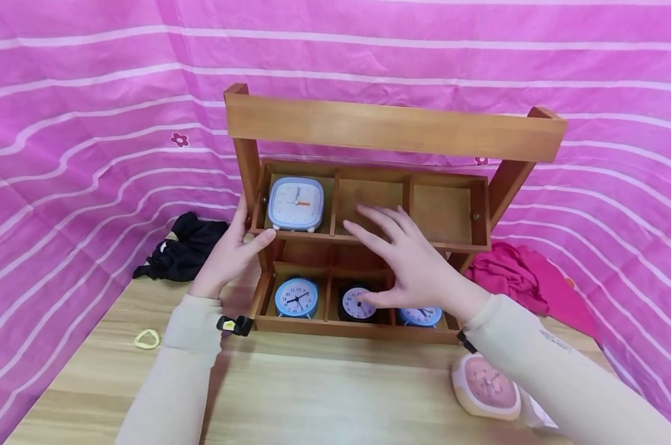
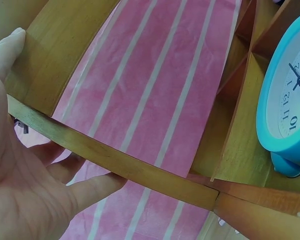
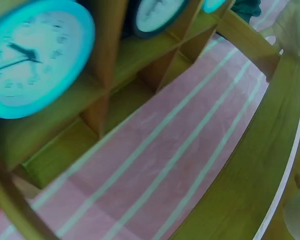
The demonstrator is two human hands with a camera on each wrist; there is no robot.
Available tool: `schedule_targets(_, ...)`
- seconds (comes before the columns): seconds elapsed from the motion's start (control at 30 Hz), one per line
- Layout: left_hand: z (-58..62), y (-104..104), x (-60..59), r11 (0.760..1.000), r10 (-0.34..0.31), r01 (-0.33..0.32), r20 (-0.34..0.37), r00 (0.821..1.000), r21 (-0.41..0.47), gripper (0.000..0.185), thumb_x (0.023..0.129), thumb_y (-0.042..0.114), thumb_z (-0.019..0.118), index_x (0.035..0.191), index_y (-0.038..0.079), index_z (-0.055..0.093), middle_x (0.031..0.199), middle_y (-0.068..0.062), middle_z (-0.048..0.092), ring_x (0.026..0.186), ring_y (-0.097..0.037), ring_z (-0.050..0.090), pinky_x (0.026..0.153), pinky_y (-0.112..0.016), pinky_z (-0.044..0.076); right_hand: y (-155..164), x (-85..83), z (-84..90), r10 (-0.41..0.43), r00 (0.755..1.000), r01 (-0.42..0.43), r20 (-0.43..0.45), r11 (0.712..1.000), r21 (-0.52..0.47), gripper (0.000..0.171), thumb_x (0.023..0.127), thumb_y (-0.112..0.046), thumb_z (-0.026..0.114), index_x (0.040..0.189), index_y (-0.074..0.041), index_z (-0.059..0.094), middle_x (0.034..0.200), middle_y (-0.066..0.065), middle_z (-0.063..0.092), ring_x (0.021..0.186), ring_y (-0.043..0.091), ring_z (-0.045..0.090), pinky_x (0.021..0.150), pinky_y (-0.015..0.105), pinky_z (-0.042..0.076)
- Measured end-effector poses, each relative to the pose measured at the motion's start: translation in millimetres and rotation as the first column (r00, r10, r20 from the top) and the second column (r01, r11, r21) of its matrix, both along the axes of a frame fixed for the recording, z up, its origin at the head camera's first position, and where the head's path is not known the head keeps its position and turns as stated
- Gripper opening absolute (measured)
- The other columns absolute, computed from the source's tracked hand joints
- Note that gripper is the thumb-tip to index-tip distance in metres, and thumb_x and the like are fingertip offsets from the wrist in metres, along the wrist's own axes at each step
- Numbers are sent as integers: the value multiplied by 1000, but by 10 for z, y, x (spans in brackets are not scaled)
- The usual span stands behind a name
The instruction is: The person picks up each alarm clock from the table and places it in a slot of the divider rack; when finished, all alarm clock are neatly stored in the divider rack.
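Observation:
A two-tier wooden shelf (image 1: 391,127) with divided compartments stands on the table. My left hand (image 1: 232,253) grips its left side at the upper tier, thumb in front; in the left wrist view the other fingers (image 2: 97,192) pass behind the side strip. A square blue-rimmed alarm clock (image 1: 296,204) occupies the upper left compartment. Below are a round blue alarm clock (image 1: 296,298), a black round one (image 1: 358,303) and another blue one (image 1: 420,316), partly hidden by my right hand (image 1: 410,262). That hand hovers before the shelf, fingers spread, holding nothing.
A pink alarm clock (image 1: 487,386) lies on the table at front right, beside a partly hidden white object. Black cloth (image 1: 188,247) lies left of the shelf, pink cloth (image 1: 508,278) right. A small yellow ring (image 1: 147,339) lies at left. Striped pink fabric (image 1: 369,55) hangs behind.

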State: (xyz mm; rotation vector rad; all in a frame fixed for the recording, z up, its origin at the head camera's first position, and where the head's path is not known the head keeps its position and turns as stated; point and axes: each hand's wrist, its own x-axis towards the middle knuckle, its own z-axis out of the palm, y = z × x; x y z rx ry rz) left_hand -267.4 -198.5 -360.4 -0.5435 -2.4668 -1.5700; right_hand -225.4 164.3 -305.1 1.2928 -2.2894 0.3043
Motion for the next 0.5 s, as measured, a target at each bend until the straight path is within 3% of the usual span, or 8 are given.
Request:
schedule_targets(0.23, 21, 47, -45, 1000, -19, 19, -7, 1000, -1, 99, 101, 33, 70, 163, 52, -5, 175, 5, 7, 158, -32, 19, 123, -62, 24, 443, 372, -167, -74, 991, 74, 109, 997, -1, 113, 72, -65, 86, 164, -23, 36, 166, 12, 34, 151, 36, 31, 122, 70, 17)
schedule_targets(0.43, 31, 23, -31, 1000, -14, 14, -21, 1000, 5, 96, 102, 34, 69, 164, 50, -2, 174, 8, 8, 158, -30, 18, 121, -67, 24, 768, 652, -416, -167, 966, 170, 199, 985, 6, 107, 78, -69, 80, 164, -24, 36, 170, 7, 27, 153, 35, 28, 126, 61, 15)
schedule_targets(0.5, 15, 14, -36, 1000, -15, 16, -13, 1000, 11, 96, 102, 34, 69, 164, 50, -2, 174, 9, 8, 159, -29, 17, 119, -68, 26, 850, 734, -484, -206, 950, 209, 234, 978, 8, 106, 78, -68, 81, 164, -25, 36, 170, 5, 26, 152, 36, 28, 124, 61, 20)
